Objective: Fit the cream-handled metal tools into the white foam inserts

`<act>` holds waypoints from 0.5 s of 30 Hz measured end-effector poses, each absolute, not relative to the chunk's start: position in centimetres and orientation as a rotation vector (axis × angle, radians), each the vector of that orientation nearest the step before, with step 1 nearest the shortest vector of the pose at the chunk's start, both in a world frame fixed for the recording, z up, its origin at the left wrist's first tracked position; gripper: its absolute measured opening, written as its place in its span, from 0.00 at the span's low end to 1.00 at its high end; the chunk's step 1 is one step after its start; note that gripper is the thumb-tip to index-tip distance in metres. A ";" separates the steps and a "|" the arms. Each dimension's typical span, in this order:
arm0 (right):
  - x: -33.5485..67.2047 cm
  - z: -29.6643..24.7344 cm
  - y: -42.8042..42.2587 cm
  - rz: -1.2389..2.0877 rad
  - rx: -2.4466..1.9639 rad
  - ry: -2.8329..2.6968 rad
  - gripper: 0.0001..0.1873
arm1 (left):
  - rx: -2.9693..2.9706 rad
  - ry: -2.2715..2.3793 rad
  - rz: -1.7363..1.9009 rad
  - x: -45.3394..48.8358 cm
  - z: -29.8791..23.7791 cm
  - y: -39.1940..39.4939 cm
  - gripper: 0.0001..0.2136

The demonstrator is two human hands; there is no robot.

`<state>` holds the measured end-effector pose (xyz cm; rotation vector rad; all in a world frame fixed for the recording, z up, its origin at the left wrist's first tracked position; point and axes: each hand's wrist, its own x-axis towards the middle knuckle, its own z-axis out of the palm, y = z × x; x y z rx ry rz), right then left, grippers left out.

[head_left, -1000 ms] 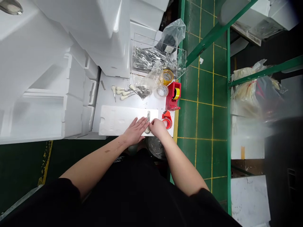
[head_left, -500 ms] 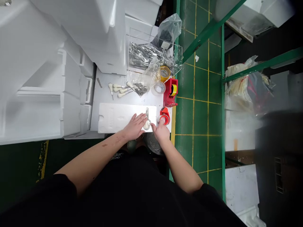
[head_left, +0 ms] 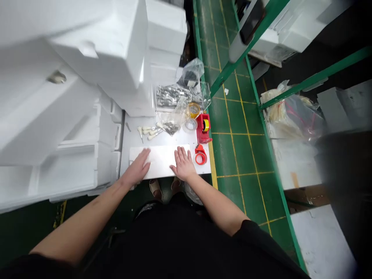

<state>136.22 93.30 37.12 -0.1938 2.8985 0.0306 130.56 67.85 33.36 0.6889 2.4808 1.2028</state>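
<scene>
A long white foam-like slab [head_left: 161, 161] lies along the front edge of the worktable. My left hand [head_left: 136, 168] rests on its left end, palm down with the fingers stretched out. Toward the right end my right hand [head_left: 184, 165] lies flat, fingers forward and a little apart. The slab's visible face is plain. Just right of that hand is a red hand-held tape dispenser [head_left: 200, 155] with a roll in it, untouched. Several white-handled tools [head_left: 150, 131] lie behind the slab, beside a pile of small metal pieces [head_left: 171, 128].
At the table's right edge stands a red tape dispenser [head_left: 204, 128], with a clear tape roll [head_left: 190, 125] and a yellow one [head_left: 193, 110] nearby. Behind them a transparent tray [head_left: 171, 97] holds packed metal items. White foam boxes [head_left: 128, 89] rise at left; a green post [head_left: 247, 50] slants at right.
My hands have moved apart, and the right has left the red tape dispenser. The clear-wrapped item seen on the slab no longer shows; its face is now plain. The view has shifted.
</scene>
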 end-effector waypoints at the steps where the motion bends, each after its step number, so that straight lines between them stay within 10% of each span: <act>1: 135.9 37.4 92.9 0.034 -0.180 2.915 0.45 | 0.684 2.486 1.197 131.7 33.0 66.0 0.31; 15: 132.7 35.8 91.6 -0.095 -0.063 3.071 0.37 | -0.149 2.115 1.571 138.0 30.0 60.2 0.34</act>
